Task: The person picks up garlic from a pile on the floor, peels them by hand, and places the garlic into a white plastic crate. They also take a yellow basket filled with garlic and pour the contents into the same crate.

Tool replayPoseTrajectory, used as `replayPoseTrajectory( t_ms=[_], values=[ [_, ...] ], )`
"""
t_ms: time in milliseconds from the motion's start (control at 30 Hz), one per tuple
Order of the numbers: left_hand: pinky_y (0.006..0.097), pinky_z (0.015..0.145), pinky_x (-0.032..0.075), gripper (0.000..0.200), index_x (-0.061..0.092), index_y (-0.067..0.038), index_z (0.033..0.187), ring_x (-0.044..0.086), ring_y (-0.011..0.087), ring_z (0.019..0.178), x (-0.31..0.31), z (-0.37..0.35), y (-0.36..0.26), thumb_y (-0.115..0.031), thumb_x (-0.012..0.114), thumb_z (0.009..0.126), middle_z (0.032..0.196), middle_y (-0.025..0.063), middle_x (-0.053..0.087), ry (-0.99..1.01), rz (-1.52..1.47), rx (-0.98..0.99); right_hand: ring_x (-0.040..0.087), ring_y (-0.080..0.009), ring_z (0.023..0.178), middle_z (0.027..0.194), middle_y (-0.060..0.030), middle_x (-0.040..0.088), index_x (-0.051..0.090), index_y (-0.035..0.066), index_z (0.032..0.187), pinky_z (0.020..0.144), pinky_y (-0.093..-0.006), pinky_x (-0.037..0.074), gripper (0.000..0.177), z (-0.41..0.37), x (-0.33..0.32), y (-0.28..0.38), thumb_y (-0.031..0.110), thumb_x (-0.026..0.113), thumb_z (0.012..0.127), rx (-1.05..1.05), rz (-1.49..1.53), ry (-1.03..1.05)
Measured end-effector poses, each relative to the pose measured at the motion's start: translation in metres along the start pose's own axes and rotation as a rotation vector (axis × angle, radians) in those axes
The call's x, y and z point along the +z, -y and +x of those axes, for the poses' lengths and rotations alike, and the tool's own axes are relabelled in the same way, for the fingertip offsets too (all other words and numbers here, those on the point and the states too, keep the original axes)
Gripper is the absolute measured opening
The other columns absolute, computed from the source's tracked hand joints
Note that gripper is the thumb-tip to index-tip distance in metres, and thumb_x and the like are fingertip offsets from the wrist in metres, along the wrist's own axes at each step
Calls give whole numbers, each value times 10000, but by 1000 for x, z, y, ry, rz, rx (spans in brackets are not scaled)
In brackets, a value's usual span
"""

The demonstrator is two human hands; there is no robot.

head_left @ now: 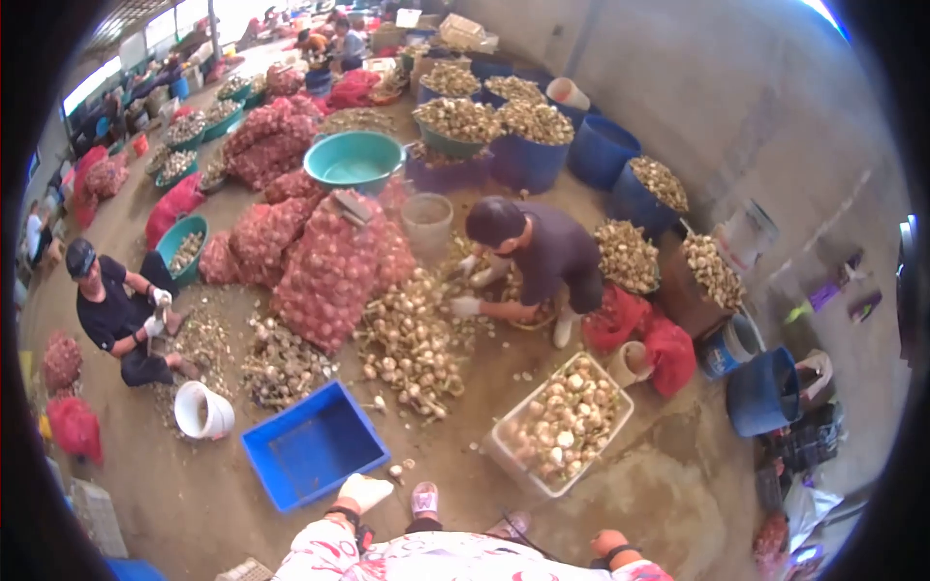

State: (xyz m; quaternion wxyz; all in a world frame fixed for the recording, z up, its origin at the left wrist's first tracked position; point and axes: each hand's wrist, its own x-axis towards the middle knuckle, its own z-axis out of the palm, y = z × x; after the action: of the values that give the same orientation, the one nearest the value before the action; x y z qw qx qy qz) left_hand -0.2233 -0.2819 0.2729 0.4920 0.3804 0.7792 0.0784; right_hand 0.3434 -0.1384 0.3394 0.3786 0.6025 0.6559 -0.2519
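Observation:
I look down from standing height. My left hand (pixel 364 492), in a white glove, hangs beside the near corner of an empty blue crate (pixel 312 445); I see nothing in it. My right hand (pixel 609 542) is low at the bottom edge, small and partly cut off, so its fingers are unclear. A white crate full of garlic bulbs (pixel 562 421) stands on the floor between my hands. A pile of loose garlic (pixel 412 344) lies beyond the blue crate. My foot (pixel 424 500) shows below.
A person in a dark shirt (pixel 542 257) crouches at the garlic pile. Another person (pixel 116 310) sits at left beside a white bucket (pixel 203 410). Red mesh sacks (pixel 329 261), a teal basin (pixel 355 160) and blue tubs (pixel 601 150) of garlic crowd the floor. A concrete wall runs along the right.

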Motion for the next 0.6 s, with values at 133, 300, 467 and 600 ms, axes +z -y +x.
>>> replayPoseTrajectory(
  t_ms=[133, 300, 467, 600],
  values=[
    [346, 736, 507, 353, 696, -61, 828, 669, 253, 771, -16, -1, -78, -406, 630, 802, 819, 123, 705, -3, -246, 25, 631, -348, 1019, 1059, -163, 683, 710, 98, 1053, 918, -415, 486, 364, 8, 29, 5, 337, 571, 817, -57, 119, -2],
    [308, 791, 506, 476, 671, -13, 1004, 661, 226, 914, 20, 43, -60, -434, 653, 782, 948, 139, 702, 145, -183, 50, 623, -341, 1045, 1081, -174, 674, 708, 105, 1063, 929, -417, 483, 367, -12, -21, 54, 356, 572, 833, -85, 302, -119],
    [339, 831, 506, 496, 680, -26, 1013, 648, 299, 993, -5, -7, -68, -457, 634, 772, 1022, 200, 685, 144, -57, -14, 700, -206, 765, 912, -130, 720, 686, 22, 1084, 756, -329, 547, 345, 2, -14, 43, 246, 617, 830, 4, 692, -160],
    [363, 910, 490, 557, 679, -18, 1052, 621, 324, 1074, 32, 12, 20, -475, 654, 734, 1081, 228, 664, 126, -8, -150, 701, -218, 834, 950, -124, 720, 702, 63, 1076, 816, -343, 539, 343, 2, 0, 34, 277, 608, 825, 4, 419, -121]
  ],
)
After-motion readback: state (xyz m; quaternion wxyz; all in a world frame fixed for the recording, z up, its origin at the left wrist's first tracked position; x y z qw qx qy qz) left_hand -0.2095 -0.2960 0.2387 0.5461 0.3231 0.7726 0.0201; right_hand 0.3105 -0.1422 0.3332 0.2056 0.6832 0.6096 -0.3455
